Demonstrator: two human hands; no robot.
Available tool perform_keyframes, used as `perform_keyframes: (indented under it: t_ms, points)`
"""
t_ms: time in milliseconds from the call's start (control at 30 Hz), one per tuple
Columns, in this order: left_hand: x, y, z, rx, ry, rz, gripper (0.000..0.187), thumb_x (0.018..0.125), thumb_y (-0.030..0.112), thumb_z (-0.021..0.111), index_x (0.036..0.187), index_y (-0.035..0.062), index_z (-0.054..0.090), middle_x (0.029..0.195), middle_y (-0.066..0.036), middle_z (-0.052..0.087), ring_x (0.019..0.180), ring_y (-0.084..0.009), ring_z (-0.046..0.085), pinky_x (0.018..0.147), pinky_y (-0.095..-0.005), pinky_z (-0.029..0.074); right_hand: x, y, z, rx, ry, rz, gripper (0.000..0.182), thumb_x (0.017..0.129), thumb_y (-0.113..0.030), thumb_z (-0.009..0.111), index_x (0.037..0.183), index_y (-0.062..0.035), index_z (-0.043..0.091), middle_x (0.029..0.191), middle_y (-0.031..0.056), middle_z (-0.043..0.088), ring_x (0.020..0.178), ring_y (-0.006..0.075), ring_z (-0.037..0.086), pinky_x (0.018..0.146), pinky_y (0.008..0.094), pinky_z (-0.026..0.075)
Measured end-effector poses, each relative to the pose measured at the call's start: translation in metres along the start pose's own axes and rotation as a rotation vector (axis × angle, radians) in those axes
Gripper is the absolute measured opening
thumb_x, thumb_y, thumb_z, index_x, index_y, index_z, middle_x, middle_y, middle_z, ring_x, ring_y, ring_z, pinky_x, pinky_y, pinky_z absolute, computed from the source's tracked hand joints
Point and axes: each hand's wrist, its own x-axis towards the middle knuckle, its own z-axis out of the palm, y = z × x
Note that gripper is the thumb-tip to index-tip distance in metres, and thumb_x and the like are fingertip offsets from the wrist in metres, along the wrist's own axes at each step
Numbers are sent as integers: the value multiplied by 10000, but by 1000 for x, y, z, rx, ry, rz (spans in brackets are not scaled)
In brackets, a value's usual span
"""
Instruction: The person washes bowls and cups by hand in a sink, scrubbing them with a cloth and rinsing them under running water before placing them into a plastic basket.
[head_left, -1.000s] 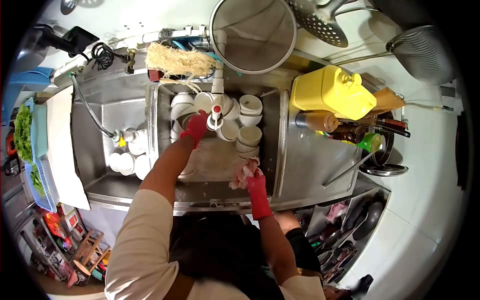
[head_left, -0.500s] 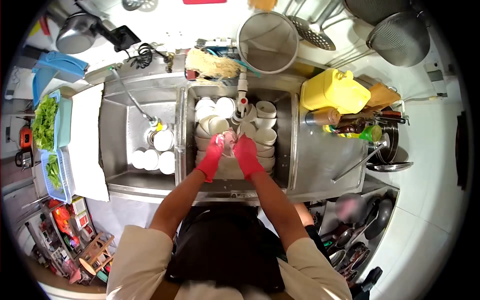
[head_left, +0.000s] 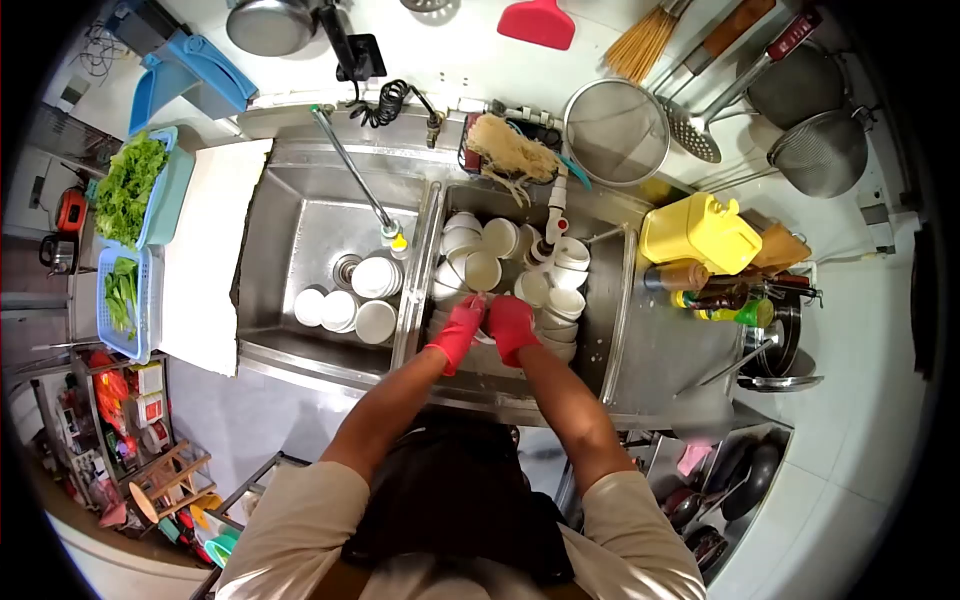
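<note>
Both my hands wear red rubber gloves and meet over the right sink basin (head_left: 600,330). My left hand (head_left: 458,328) and my right hand (head_left: 510,325) close together around something small and pale between them; it looks like a bowl or a cloth, mostly hidden by the gloves. Several white bowls (head_left: 555,290) are piled in this basin around and beyond my hands. A tap with a red-tipped spout (head_left: 550,230) hangs over the bowls.
The left basin (head_left: 290,240) holds several upturned white bowls (head_left: 360,300) under a hose tap (head_left: 365,195). A yellow jug (head_left: 700,232), bottles (head_left: 700,285) and pans sit on the right counter. A white board (head_left: 210,250) and baskets of greens (head_left: 130,190) lie left. Strainers (head_left: 615,130) hang on the wall.
One second ago my left hand reached to the bowls and my right held a cloth at the near rim. Both hands then came together in the basin; the view has shifted upward.
</note>
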Motion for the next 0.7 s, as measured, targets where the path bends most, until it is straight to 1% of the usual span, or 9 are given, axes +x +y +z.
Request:
perform_keyframes:
  t_ms: [100,200,267,300,367,500,567,600,700]
  points:
    - [-22,27,-2,-39,47,-196,476,815,493,452,1158,165,480,887,-69,599,713,-215,573,459,-375,487,13,2,29,124,230,215,309,725,-306,529,770,-9,601,783,182,610,750,280,610,620,391,478]
    - [7,18,-15,221,42,-314,460,828,476,437,1171,173,473,902,-75,599,723,-214,574,469,-380,488,19,23,34,412,-104,18,329,740,-338,528,815,-25,598,834,172,611,758,284,607,635,400,473]
    - [15,12,-27,362,-112,9,458,849,452,399,1172,133,463,983,-109,579,771,-280,584,509,-380,493,12,29,18,91,-275,-559,365,717,-355,558,890,-35,580,832,162,609,750,302,601,648,422,463]
    - [11,14,-28,361,-116,14,458,849,452,399,1172,133,463,983,-109,579,771,-280,584,509,-380,493,4,27,14,87,-271,-555,365,717,-355,558,890,-35,580,832,162,609,750,302,601,648,422,463]
    - [4,15,-34,280,-130,-20,410,861,402,403,1146,119,485,919,-103,597,765,-268,587,521,-383,487,-10,17,8,-94,197,-81,414,686,-346,574,974,-50,549,831,156,584,746,304,581,669,421,451]
    - [42,-44,-36,-222,-428,-123,321,787,197,505,1081,70,529,902,-99,601,759,-226,586,557,-360,478,-26,19,-11,-184,631,-362,418,712,-322,557,1023,-48,503,861,152,544,755,321,553,691,413,445]
    - [32,-25,-27,17,-379,48,292,773,119,509,1052,38,542,908,-80,599,778,-179,566,633,-314,453,-19,19,2,-127,781,-423,333,761,-234,531,1030,-44,483,877,144,522,749,295,544,670,374,450]
    - [33,-21,-22,255,-318,217,270,758,41,514,1023,6,554,914,-60,597,797,-132,546,708,-268,428,-14,20,7,-132,784,-423,333,761,-234,531,1030,-44,483,877,144,522,749,295,544,670,374,450]
    - [40,-23,-14,136,-269,347,197,731,31,539,922,10,584,863,-47,602,764,-110,528,684,-256,418,-15,22,2,389,330,-368,321,720,-207,575,977,-36,484,956,158,516,857,322,520,697,391,439]
